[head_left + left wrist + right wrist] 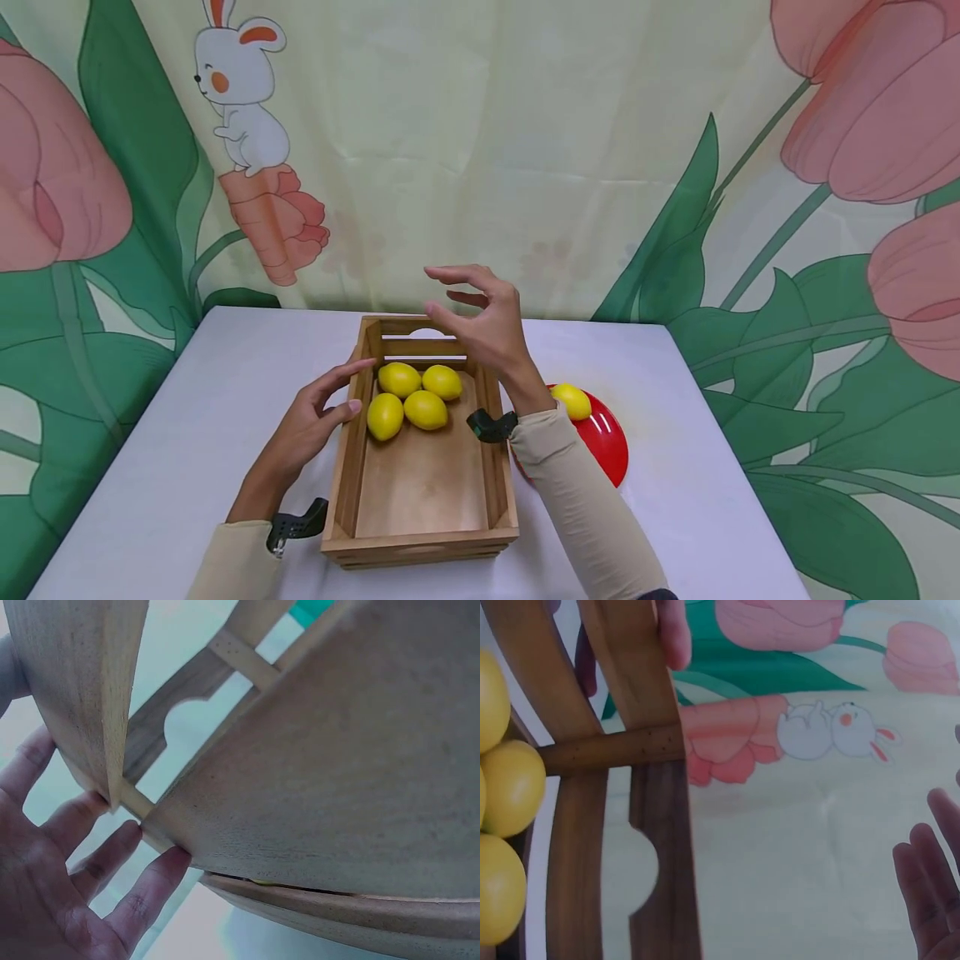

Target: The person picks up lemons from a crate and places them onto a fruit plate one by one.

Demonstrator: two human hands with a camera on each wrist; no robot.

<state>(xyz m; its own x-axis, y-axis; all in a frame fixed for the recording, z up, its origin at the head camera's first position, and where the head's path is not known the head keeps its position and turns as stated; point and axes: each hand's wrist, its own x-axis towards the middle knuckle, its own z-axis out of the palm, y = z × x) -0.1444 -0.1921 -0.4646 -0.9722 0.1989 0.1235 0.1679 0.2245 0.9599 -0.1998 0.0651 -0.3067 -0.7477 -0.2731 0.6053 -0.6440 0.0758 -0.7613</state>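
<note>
A wooden slatted crate (420, 500) stands on the table with several yellow lemons (426, 410) grouped toward its far end. My left hand (311, 421) rests against the crate's left side, thumb and fingers spread along the slats. In the left wrist view, fingertips (176, 859) touch the outer face of the wood. Above the far right corner of the crate, my right hand (487, 321) is raised with fingers and thumb apart and nothing between them. The right wrist view shows its fingers (922, 877) off to the side of the crate's end slats.
Right of the crate lies a red plate (609, 442), partly covered by the right forearm, with one lemon (572, 402) on it. The white table (697, 517) ends at a printed curtain (570, 167) behind. Each wrist wears a black strap.
</note>
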